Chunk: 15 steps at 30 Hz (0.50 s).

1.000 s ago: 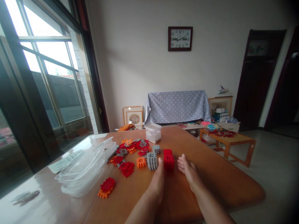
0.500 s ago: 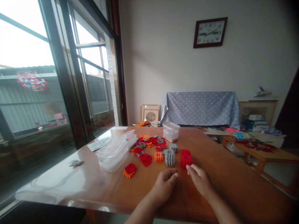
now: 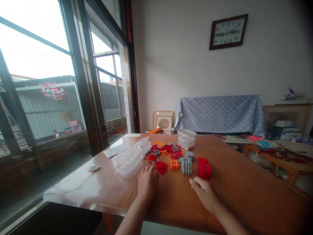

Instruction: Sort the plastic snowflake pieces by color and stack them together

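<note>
My left hand (image 3: 148,180) lies low over the table left of centre, its fingers curled downward beside a red notched plastic block piece (image 3: 160,167). Whatever is beneath those fingers is hidden. My right hand (image 3: 204,191) rests closed near the table's front, thumb against the curled fingers, nothing visible in it. Just beyond it stands a red block built of interlocking pieces (image 3: 204,168). A tall grey block (image 3: 186,166), a smaller grey block (image 3: 189,156) and an orange block (image 3: 174,164) stand between the hands. Behind them spreads a loose heap of red, grey and orange pieces (image 3: 168,149).
Clear plastic containers (image 3: 128,161) lie left of the heap, with a paper sheet (image 3: 113,150) and a small crumpled item (image 3: 94,168) farther left. A lidded clear box (image 3: 186,139) stands at the back of the wooden table (image 3: 234,189). A window lines the left side.
My left hand has moved left and forward, covering the spot where a red and an orange piece lay. My right hand has drawn slightly back from the red block. The view has turned left.
</note>
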### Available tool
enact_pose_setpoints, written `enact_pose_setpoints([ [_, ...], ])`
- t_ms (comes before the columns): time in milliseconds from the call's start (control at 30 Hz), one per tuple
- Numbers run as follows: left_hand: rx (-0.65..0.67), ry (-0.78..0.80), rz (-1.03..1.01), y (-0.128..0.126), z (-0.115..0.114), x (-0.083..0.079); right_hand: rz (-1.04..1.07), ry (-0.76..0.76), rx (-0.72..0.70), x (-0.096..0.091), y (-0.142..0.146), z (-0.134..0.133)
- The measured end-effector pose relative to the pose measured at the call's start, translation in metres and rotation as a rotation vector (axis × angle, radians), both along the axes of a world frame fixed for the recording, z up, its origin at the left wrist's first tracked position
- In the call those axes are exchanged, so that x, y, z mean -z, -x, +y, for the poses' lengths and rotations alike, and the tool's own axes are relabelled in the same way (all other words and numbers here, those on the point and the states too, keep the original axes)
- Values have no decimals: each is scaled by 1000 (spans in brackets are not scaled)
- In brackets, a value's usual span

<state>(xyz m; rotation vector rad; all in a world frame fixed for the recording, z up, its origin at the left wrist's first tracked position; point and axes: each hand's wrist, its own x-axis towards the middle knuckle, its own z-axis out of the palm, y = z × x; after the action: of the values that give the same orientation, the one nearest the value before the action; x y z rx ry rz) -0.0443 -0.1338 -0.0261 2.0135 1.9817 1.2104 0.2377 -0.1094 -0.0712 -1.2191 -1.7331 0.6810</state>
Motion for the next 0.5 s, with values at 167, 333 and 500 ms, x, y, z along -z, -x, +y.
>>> enact_pose_setpoints([
  [167, -259, 228, 226, 29, 0, 1, -100, -39, 9, -4, 2, -6],
  [333, -256, 283, 251, 27, -2, -2, -153, -51, 16, -8, 4, -10],
  [500, -180, 86, 59, 22, 2, -9, -176, -50, 33, -7, 4, -9],
])
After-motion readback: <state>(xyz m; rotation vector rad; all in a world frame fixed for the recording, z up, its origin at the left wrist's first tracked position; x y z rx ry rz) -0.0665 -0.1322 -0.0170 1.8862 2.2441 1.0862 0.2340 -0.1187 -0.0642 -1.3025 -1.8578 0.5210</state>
